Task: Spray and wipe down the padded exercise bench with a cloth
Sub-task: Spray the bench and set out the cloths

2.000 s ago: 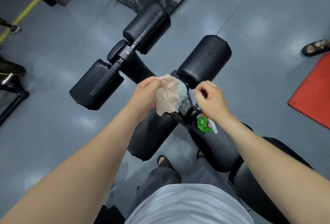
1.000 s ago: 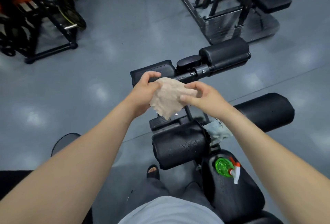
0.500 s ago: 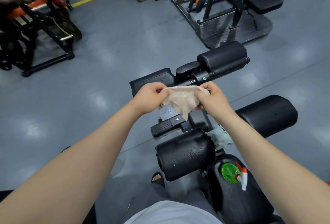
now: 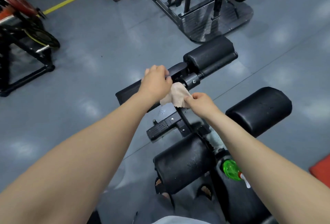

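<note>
Head view: a grey floor [image 4: 107, 54] filled most of the picture, and both bare forearms reached forward over it.
Padded exercise bench [image 4: 178, 166]: it stood in the middle, with one black roller pad near the person, a second to the right and a third farther away. Small drops were on the near pad.
Other equipment: a dark steel machine [image 4: 205, 9] stood at the top, a rack with a red weight plate [image 4: 21, 33] at the left, and a corner of a red mat [image 4: 321, 170] at the right edge.
Left hand [image 4: 157, 82]: it lay knuckles up on the central joint of the bench, just beside the far pad. Its fingers were curled down over the upper end of the cloth.
Right hand [image 4: 200, 101]: it was lower and nearer to the person. Thumb and fingers pinched the lower right edge of the cloth.
Cloth [image 4: 177, 95]: beige and crumpled, it came out from under the left fingers and ran slantwise down to the right fingertips. Its top lay against the black joint, and its lower corner hung free over the frame.
Spray bottle [image 4: 231, 170]: green with a white and red nozzle, it stood on the seat pad beside the right forearm, apart from both hands.
Pale rag [image 4: 214, 138]: it was partly hidden between the near pad and the right forearm.
Change: half a second before, both hands had held the cloth stretched between them at one height, in the air before the joint. Now the left hand had gone forward onto the joint and the right had dropped lower. The bottle had stayed where it was.
</note>
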Tool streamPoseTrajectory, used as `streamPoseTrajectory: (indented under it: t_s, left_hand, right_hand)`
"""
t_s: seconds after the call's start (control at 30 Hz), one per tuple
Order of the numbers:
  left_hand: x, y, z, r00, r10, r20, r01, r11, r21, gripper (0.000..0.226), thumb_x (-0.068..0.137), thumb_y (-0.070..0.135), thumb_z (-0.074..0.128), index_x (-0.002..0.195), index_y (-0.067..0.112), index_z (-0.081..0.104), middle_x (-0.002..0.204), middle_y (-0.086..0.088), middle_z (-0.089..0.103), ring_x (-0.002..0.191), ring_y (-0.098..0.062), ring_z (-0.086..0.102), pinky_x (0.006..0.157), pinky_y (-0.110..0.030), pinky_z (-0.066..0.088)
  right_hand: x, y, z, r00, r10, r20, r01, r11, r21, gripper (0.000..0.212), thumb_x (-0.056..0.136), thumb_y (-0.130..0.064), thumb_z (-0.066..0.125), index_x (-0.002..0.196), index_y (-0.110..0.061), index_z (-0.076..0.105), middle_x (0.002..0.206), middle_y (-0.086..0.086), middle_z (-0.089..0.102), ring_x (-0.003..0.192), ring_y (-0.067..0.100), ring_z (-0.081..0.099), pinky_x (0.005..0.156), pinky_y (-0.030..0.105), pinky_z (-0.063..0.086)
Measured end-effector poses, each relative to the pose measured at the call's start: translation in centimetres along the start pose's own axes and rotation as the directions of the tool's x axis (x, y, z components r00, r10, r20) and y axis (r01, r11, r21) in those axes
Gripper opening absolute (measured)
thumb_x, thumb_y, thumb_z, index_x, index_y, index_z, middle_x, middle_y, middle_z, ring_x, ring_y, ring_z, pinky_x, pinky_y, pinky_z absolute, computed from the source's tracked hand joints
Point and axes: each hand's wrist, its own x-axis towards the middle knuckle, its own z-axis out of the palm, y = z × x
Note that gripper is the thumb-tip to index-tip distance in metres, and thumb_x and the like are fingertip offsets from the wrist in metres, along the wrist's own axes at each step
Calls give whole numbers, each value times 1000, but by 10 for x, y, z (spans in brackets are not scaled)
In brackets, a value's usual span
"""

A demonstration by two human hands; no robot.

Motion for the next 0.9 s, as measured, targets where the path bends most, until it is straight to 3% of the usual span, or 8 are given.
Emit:
streamPoseTrajectory:
  t_s: [0.13,0.23,0.3,0.43,0.6,0.67,0.77,0.9]
  left_hand:
    - [5,19,23,955,45,293,-60,997,42,48,100,51,50,123,8,52,109,-8,62,95,-28,60,72,-35,46]
    - [15,27,32,889,68,453,-155,975,158,31,95,41,60,85,13,59,77,-5,63,71,-25,61,50,-29,37]
    - [23,26,35,888,48,457,-142,974,174,31,90,37,67,72,13,57,68,-4,61,69,-25,61,51,-30,39]
    - [31,20,42,901,44,431,-124,979,159,28,90,33,62,72,12,59,75,-11,66,75,-29,64,64,-38,54]
    - [34,18,45,904,28,426,-81,991,108,29,85,28,61,67,5,55,65,-9,60,64,-28,57,58,-38,49]
    - [36,17,41,877,24,481,-54,997,48,26,83,27,67,69,6,63,65,-7,63,65,-25,58,61,-38,51]
    - [37,13,37,851,51,523,-30,998,-49,15,79,29,70,75,15,73,70,1,70,71,-19,63,67,-36,55]
    - [21,5,51,946,111,305,-190,951,243,30,95,37,56,89,9,46,77,-1,57,75,-28,59,59,-37,43]
  right_hand:
    - [4,4,-7,999,-21,-37,18,998,-62,24,89,-35,58,71,-22,48,66,-10,55,65,15,49,62,33,40]
    - [6,5,-23,993,-59,-99,54,997,-55,10,91,-34,56,84,-27,53,77,-8,62,75,11,56,69,33,45]
    - [6,4,-32,990,-98,-102,95,995,-28,5,92,-29,52,88,-29,55,76,-7,61,72,11,56,66,30,43]
    - [12,-7,-39,965,-231,-127,223,972,-77,9,94,-27,51,87,-28,56,70,-9,60,64,6,52,58,22,40]
    - [30,-23,-33,819,-552,-158,494,818,-295,8,92,-21,50,88,-19,57,87,-6,58,89,16,50,76,31,42]
    - [38,-26,-28,794,-581,-180,487,784,-385,13,96,-20,50,97,-15,61,93,0,59,97,25,51,79,37,45]
    - [50,-26,-24,838,-530,-132,417,777,-471,20,101,-25,50,109,-13,64,105,8,57,107,32,51,84,41,48]
    - [55,-16,-24,829,-547,-112,432,755,-494,21,103,-31,52,109,-17,65,102,7,52,107,31,51,80,43,51]
